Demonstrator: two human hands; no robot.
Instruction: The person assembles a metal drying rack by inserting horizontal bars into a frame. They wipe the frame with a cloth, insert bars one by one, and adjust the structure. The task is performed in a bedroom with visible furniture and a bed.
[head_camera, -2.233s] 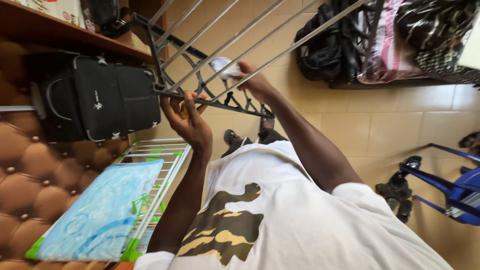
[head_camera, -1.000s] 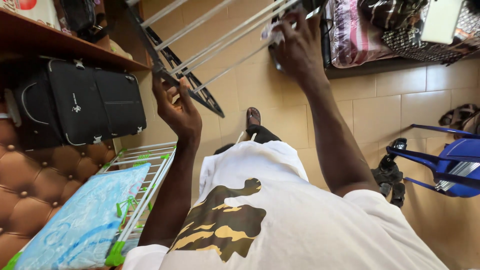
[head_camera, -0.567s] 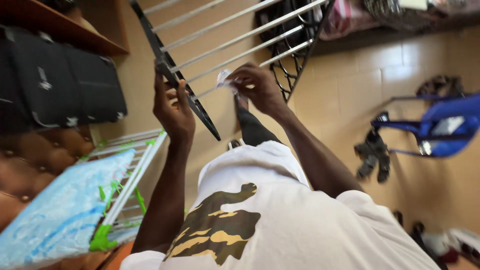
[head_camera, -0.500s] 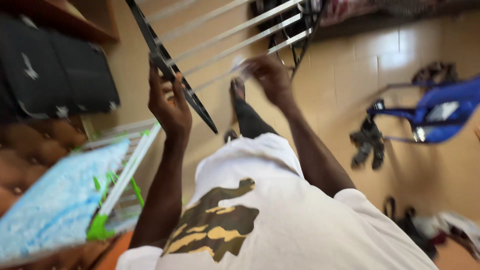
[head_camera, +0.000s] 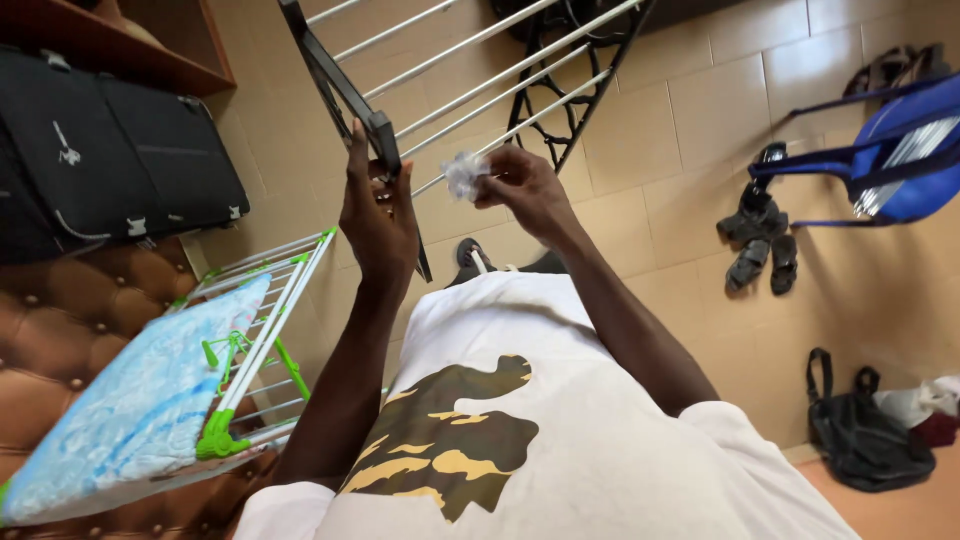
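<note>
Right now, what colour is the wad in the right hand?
White, seen in the head view: the wad pinched by the right hand.

We see a metal drying rack (head_camera: 470, 75) raised and tilted before us, its dark frame bar running diagonally from upper left down toward the middle, with pale parallel rods slanting off to the upper right. Our left hand (head_camera: 378, 215) is closed around the dark frame bar near a joint. Our right hand (head_camera: 525, 190) pinches a small crumpled white cloth (head_camera: 464, 174) between fingertips, pressed against one of the lower rods just beside the frame bar. The cloth looks bunched into a wad.
</note>
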